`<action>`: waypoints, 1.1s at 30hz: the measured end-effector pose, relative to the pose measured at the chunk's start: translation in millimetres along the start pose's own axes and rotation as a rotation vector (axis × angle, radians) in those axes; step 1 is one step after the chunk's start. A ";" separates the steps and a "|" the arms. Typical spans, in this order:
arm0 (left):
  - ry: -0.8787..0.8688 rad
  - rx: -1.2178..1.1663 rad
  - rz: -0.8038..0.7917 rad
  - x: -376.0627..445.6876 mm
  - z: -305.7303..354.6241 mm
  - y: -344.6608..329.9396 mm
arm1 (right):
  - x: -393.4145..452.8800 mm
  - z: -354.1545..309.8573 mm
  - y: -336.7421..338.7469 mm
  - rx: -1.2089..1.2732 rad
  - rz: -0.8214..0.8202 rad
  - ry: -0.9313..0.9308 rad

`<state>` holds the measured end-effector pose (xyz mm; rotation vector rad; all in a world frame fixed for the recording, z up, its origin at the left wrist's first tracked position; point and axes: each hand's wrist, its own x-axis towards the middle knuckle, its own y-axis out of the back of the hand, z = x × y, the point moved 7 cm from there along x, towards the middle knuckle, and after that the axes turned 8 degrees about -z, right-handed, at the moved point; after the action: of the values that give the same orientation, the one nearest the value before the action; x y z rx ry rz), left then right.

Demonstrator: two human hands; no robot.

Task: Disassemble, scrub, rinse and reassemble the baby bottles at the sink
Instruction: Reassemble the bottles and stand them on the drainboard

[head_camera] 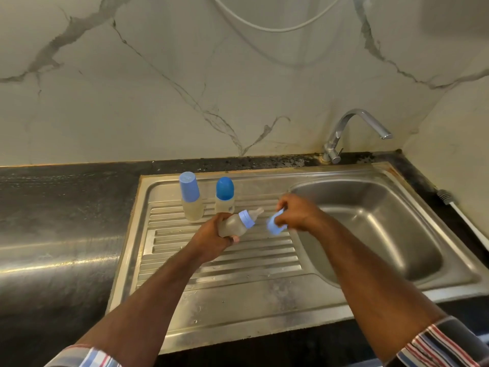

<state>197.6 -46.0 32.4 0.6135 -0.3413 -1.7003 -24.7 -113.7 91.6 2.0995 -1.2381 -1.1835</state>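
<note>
Barely begun: one cap off, everything else still to do.

Marbled wall, dark counter, steel sink (412, 178) with the tap (354, 128) dry; two capped bottles (191, 197) stand on the drainboard (untouched, I judge). Left hand (214, 234) grips the third bottle (235, 223), tilted, teat on; right hand (296, 213) pinches its blue cap (274, 225) just beside.

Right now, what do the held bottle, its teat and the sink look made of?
Held bottle: cloudy see-through plastic, probably; the left hand shows dimly behind it. Teat: pale translucent, likely silicone or rubber. Sink: brushed stainless steel by its grey sheen, pressed ribs and water stains.
</note>
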 end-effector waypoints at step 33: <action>-0.062 -0.223 0.037 -5.8 24.3 -10.4 | 2.8 -16.2 3.8 0.660 -0.108 0.208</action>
<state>176.1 -40.6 47.9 0.3896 -0.2014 -1.6958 -12.4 -118.9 101.8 2.6977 -1.5761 -0.6062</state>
